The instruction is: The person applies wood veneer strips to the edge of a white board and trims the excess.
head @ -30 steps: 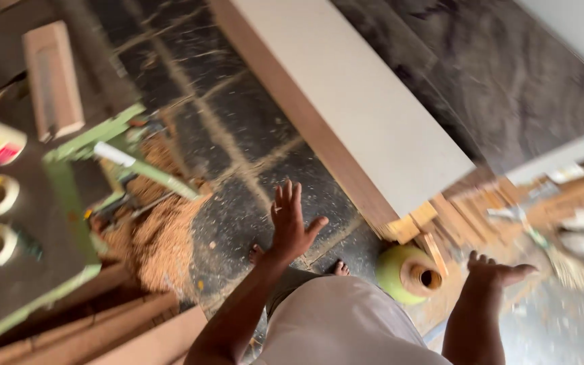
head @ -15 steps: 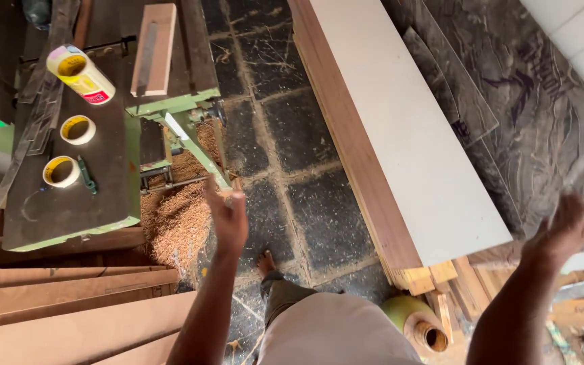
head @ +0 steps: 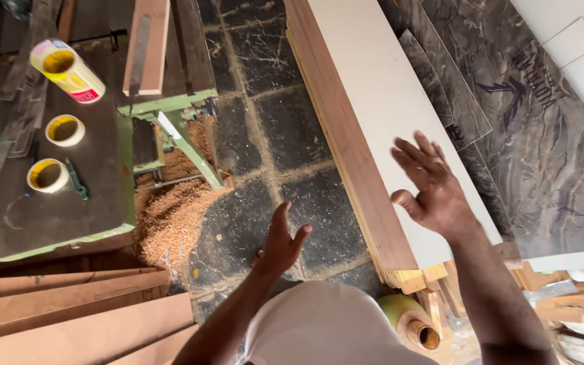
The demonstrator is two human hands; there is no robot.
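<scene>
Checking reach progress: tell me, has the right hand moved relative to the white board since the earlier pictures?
Yes. The right hand moved from beyond the white board's near end to over its top face, fingers spread.

Woodworking shop, sawdust pile [head: 170, 220], stacked boards [head: 380, 128], green saw table [head: 55, 182], planks [head: 76, 318]

Matt white board [head: 380, 115] edged in wood, rough sawdust [head: 170, 220]

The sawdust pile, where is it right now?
In the head view, the sawdust pile lies on the dark floor left of the left hand, below the green machine table.
</scene>
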